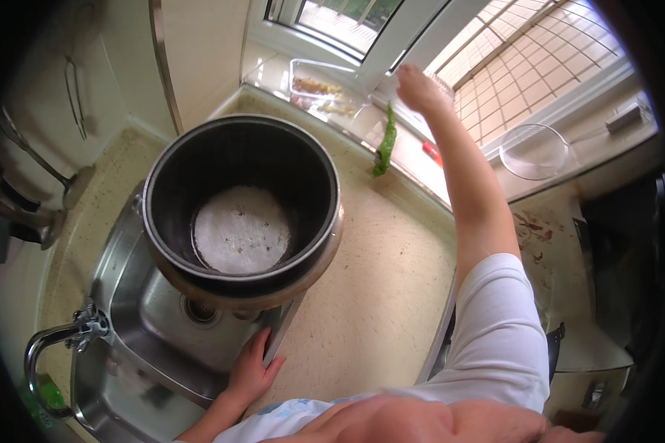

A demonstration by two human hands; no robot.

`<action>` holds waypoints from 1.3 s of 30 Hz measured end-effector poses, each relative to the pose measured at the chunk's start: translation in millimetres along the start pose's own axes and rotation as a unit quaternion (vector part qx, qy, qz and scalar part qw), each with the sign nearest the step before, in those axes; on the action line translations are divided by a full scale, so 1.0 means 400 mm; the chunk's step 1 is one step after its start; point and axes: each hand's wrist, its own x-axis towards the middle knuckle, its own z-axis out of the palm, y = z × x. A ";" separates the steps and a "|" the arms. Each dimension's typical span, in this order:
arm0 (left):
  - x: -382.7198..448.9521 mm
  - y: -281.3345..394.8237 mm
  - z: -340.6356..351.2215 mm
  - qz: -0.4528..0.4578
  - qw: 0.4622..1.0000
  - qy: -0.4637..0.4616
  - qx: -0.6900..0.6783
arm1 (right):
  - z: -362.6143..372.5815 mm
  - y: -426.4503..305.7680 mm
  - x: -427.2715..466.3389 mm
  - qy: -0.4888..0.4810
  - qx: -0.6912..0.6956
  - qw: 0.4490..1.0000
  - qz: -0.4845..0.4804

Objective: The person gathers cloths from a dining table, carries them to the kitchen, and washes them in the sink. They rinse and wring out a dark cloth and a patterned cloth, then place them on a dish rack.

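My left hand [255,362] lies over the edge of the stainless steel sink [160,293], thumb apart from the fingers, with nothing seen in its grasp. My right arm stretches out to the windowsill, where my right hand [419,89] is bent down by the white window frame [385,61]. Its fingertips are hidden, so whether it holds anything is unclear. Just left of and below this hand, a long green pepper [387,141] lies across the sill's edge. A deep, dark-lined inner pot [241,221] with a pale worn bottom sits partly over the sink.
A clear plastic tray [321,88] with food, a red object [432,152] and a wire-mesh strainer [535,151] lie along the sill. A chrome faucet [55,335] arches at the left. Utensils, among them a ladle [41,158], hang at the left wall. The beige countertop [366,277] bears specks.
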 end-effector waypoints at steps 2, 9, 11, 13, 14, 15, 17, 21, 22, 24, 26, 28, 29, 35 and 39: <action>-0.004 0.002 -0.002 -0.017 1.000 -0.007 -0.016 | 0.054 0.015 0.061 -0.039 -0.072 0.997 -0.006; -0.018 0.011 -0.015 -0.056 0.998 -0.033 -0.022 | 0.165 0.045 0.062 0.076 -0.194 0.978 -0.022; -0.019 0.014 -0.020 -0.054 0.998 -0.035 -0.011 | 0.163 0.057 0.054 0.076 -0.183 0.980 -0.025; -0.023 0.018 -0.021 -0.049 0.998 -0.028 -0.002 | 0.161 0.062 0.040 0.075 -0.194 0.978 -0.006; -0.024 0.019 -0.022 -0.054 0.998 -0.027 0.000 | 0.158 0.071 0.025 0.076 -0.193 0.978 -0.004; -0.025 0.020 -0.021 -0.059 0.998 -0.026 -0.002 | 0.155 0.079 0.008 0.075 -0.193 0.978 -0.002; -0.027 0.022 -0.021 -0.062 0.998 -0.026 -0.002 | 0.151 0.099 -0.029 0.085 -0.213 0.973 -0.005; -0.028 0.024 -0.023 -0.076 0.997 -0.029 -0.009 | 0.147 0.153 -0.122 0.093 -0.236 0.967 0.014; -0.030 0.026 -0.023 -0.094 0.995 -0.032 -0.019 | 0.150 0.166 -0.149 0.091 -0.238 0.967 0.016; -0.029 0.029 -0.023 -0.086 0.996 -0.027 -0.012 | 0.155 0.198 -0.187 0.081 -0.236 0.968 0.034; -0.029 0.033 -0.023 -0.089 0.996 -0.024 -0.011 | 0.165 0.230 -0.235 0.076 -0.227 0.970 0.049; -0.031 0.036 -0.022 -0.105 0.994 -0.023 -0.015 | 0.174 0.269 -0.274 0.075 -0.224 0.970 0.053; -0.033 0.036 -0.021 -0.093 0.995 -0.018 -0.008 | 0.178 0.287 -0.289 0.081 -0.221 0.970 0.053; -0.044 0.031 -0.020 -0.084 0.996 -0.007 0.012 | 0.210 0.359 -0.381 0.058 -0.264 0.960 0.076; -0.040 0.035 -0.021 -0.069 0.997 -0.005 0.018 | 0.205 0.356 -0.397 -0.039 -0.259 0.955 0.139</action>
